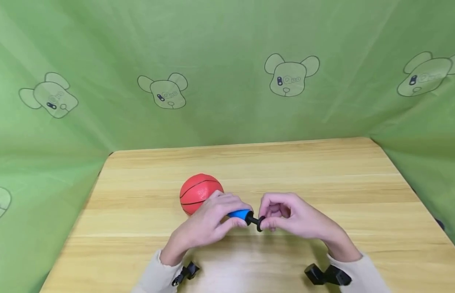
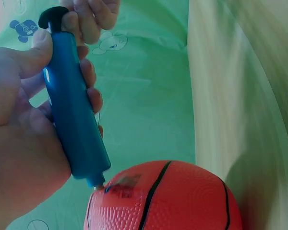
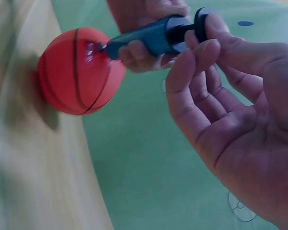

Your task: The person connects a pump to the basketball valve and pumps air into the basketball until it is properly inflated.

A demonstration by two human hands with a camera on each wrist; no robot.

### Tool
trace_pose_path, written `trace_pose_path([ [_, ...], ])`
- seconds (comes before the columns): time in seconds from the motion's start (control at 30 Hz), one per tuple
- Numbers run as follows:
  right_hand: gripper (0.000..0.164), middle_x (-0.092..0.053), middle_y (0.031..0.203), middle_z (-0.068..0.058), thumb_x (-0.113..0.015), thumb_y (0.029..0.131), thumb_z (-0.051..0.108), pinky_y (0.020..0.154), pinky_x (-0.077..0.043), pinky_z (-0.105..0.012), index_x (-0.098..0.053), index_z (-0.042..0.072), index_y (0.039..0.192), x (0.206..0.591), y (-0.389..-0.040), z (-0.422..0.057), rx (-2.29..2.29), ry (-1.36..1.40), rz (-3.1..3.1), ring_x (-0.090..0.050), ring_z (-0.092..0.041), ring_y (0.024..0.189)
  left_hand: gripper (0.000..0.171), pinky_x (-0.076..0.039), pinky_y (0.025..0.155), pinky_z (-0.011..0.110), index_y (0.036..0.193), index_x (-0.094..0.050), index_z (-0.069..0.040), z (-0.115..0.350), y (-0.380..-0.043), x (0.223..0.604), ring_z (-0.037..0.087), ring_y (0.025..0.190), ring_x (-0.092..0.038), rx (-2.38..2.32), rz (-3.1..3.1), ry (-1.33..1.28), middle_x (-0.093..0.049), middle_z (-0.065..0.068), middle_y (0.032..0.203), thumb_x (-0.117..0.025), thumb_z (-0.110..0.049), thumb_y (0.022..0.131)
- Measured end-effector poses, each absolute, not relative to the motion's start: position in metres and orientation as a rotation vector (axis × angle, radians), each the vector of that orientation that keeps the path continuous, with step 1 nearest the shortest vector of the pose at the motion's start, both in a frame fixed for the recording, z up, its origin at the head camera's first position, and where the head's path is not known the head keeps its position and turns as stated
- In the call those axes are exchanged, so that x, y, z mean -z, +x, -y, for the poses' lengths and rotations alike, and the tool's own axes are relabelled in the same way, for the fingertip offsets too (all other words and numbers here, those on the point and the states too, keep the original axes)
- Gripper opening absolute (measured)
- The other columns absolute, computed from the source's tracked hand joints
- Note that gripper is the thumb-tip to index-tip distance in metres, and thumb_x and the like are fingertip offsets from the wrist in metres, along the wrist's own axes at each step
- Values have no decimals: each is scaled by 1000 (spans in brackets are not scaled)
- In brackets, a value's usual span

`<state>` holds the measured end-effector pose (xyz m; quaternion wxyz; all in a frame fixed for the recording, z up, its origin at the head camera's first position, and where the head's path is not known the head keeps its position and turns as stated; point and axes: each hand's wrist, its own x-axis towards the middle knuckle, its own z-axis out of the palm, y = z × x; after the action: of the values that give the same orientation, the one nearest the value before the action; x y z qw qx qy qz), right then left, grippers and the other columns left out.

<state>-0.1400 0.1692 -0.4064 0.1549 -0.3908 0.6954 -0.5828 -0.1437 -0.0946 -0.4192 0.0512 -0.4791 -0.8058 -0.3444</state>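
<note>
Red ball (image 1: pixel 198 192) sits on the desk (image 1: pixel 304 171), about 10 o'clock from the pump's handle (image 1: pixel 260 224), partly blocked by the left hand (image 1: pixel 212 215). That one's wrapped round the blue pump (image 2: pixel 77 105), nozzle (image 2: pixel 96 181) at the ball; right hand (image 1: pixel 298 217), at 3 o'clock, pinches the handle. Green cloth (image 1: pixel 227 40) at 12.

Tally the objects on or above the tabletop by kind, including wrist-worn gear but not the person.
Red round ball with black lines: 1
Blue cylindrical pump with black handle: 1
Black wrist-worn devices: 2
Total: 4
</note>
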Motion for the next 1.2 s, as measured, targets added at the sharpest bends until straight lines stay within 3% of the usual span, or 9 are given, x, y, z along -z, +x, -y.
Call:
trace_pose_path([
  [0.2, 22, -68, 84, 0, -72, 92, -5, 55, -52, -27, -66, 15, 98, 387, -131, -183, 1624, -1221, -2043, -62, -16, 66, 21, -37, 90, 30, 121, -68, -19, 100, -148, 418, 1, 96, -55, 1103, 2461, -1520, -63, -13, 103, -59, -28, 105],
  [0.4, 37, -58, 87, -7, -69, 79, -26, 51, -47, -26, -61, 3, 102, 375, -126, -209, 1772, -1549, -1865, -56, -16, 66, 21, -38, 90, 33, 123, -67, -18, 116, -153, 413, 4, 98, -56, 1117, 2451, -1421, -65, -13, 105, -61, -24, 104],
  [0.5, 39, -57, 87, -9, -67, 78, -29, 52, -49, -28, -60, 0, 103, 374, -126, -211, 1789, -1562, -1812, -56, -17, 66, 21, -38, 89, 33, 123, -67, -18, 119, -154, 412, 4, 96, -56, 1101, 2454, -1415, -64, -13, 104, -59, -26, 105],
  [0.73, 33, -62, 82, -7, -67, 86, -20, 52, -51, -28, -63, 10, 100, 383, -129, -193, 1721, -1310, -1935, -60, -19, 63, 21, -37, 91, 34, 120, -69, -16, 111, -149, 415, 4, 97, -57, 1080, 2463, -1389, -65, -13, 103, -64, -26, 102],
  [0.97, 12, -68, 79, -8, -70, 94, -4, 56, -52, -27, -64, 6, 97, 409, -142, -170, 1678, -1112, -1926, -62, -19, 64, 17, -36, 89, 30, 111, -69, -19, 98, -142, 420, 1, 92, -55, 1010, 2498, -1429, -61, -14, 95, -59, -32, 105],
  [1.2, 20, -68, 83, -1, -72, 91, -7, 54, -51, -28, -65, 12, 96, 397, -136, -174, 1647, -1186, -2010, -64, -15, 66, 17, -38, 89, 29, 113, -69, -20, 102, -146, 418, -1, 92, -54, 1063, 2485, -1495, -62, -15, 99, -58, -32, 106],
])
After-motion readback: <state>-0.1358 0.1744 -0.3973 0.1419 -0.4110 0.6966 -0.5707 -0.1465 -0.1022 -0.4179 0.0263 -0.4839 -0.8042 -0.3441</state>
